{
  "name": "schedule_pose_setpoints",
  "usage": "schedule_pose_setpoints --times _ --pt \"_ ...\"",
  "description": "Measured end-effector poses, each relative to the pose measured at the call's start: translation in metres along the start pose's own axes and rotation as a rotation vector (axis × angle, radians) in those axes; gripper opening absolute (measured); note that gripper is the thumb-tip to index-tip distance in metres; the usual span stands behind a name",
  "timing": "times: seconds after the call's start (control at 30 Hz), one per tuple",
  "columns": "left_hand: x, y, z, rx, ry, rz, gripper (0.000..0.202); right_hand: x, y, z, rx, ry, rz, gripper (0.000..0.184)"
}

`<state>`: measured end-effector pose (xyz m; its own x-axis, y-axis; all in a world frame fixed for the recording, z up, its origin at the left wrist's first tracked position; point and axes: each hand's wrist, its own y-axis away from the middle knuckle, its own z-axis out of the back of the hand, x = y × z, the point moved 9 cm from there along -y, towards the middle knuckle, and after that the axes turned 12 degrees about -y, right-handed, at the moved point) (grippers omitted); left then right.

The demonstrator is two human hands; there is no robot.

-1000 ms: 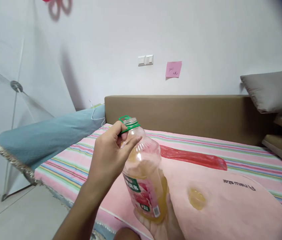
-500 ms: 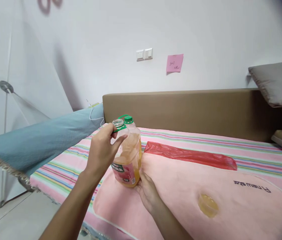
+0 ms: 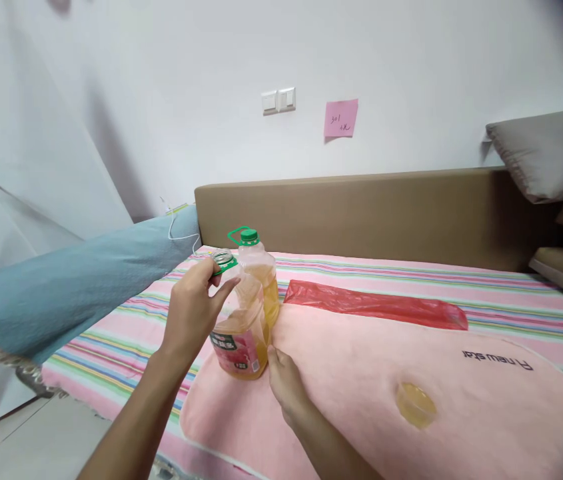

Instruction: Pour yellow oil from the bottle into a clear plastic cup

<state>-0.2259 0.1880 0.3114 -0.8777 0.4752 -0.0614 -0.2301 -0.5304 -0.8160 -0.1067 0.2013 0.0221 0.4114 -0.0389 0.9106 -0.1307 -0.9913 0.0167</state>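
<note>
My left hand (image 3: pixel 192 313) grips the neck and green handle ring of an uncapped plastic bottle (image 3: pixel 238 333) holding yellow liquid, with a pink label. The bottle stands on a pink towel (image 3: pixel 361 373) near its left end. My right hand (image 3: pixel 286 387) rests on the towel just right of the bottle's base, fingertips close to it; whether they touch it I cannot tell. Right behind it stands a second bottle (image 3: pixel 257 267) of the same kind with a green cap. A small clear cup (image 3: pixel 415 403) of yellow liquid sits on the towel to the right.
A striped sheet (image 3: pixel 411 280) covers the bed, with a red plastic bag (image 3: pixel 376 303) lying across it. A brown headboard (image 3: pixel 361 213) runs behind. A blue blanket (image 3: pixel 61 287) hangs at the left. Grey pillow (image 3: pixel 546 153) at right. Pink note (image 3: pixel 340 119) on the wall.
The open bottle went from tilted, held up in both hands, down to standing on the towel beside the capped bottle. My right hand left its base and now lies on the towel.
</note>
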Motion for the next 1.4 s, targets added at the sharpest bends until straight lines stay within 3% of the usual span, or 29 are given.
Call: schedule_pose_setpoints --times 0.27,0.33,0.47,0.57,0.67,0.77,0.87,0.93,1.03,1.17,1.27,1.4 --pt "-0.008 0.003 -0.006 0.034 -0.036 -0.061 0.034 0.038 0.033 0.003 0.058 0.005 -0.029 0.069" --pt "-0.012 0.005 -0.008 0.031 -0.042 -0.070 0.033 0.058 0.053 0.011 0.073 0.026 -0.034 0.070" --pt "-0.017 0.009 -0.012 -0.006 -0.057 -0.055 0.031 0.103 0.103 0.024 0.157 0.184 -0.028 0.055" --pt "-0.017 0.010 -0.013 -0.069 -0.095 -0.013 0.031 0.141 0.134 0.044 0.149 0.289 0.089 0.040" --pt "-0.020 0.012 -0.007 -0.131 -0.136 0.049 0.040 0.184 0.155 0.074 0.128 0.412 0.284 0.028" --pt "-0.039 0.017 0.001 -0.176 -0.140 0.084 0.049 0.225 0.157 0.125 0.023 0.548 0.355 0.027" --pt "-0.082 0.027 -0.004 -0.168 0.067 0.088 0.038 0.270 0.148 0.182 -0.151 0.694 0.454 0.030" --pt "-0.128 0.035 -0.032 -0.024 0.190 -0.007 0.022 0.285 0.139 0.211 -0.228 0.776 0.475 0.032" --pt "-0.193 0.063 -0.099 0.323 0.325 -0.136 0.026 0.279 0.127 0.237 -0.264 0.808 0.464 0.033" --pt "-0.224 0.107 -0.165 0.617 0.414 -0.095 0.027 0.238 0.123 0.251 -0.241 0.785 0.398 0.036" --pt "-0.228 0.131 -0.183 0.744 0.482 -0.052 0.029 0.210 0.127 0.257 -0.216 0.796 0.328 0.058" --pt "-0.227 0.145 -0.180 0.860 0.591 0.056 0.035 0.195 0.131 0.255 -0.126 0.827 0.284 0.064"
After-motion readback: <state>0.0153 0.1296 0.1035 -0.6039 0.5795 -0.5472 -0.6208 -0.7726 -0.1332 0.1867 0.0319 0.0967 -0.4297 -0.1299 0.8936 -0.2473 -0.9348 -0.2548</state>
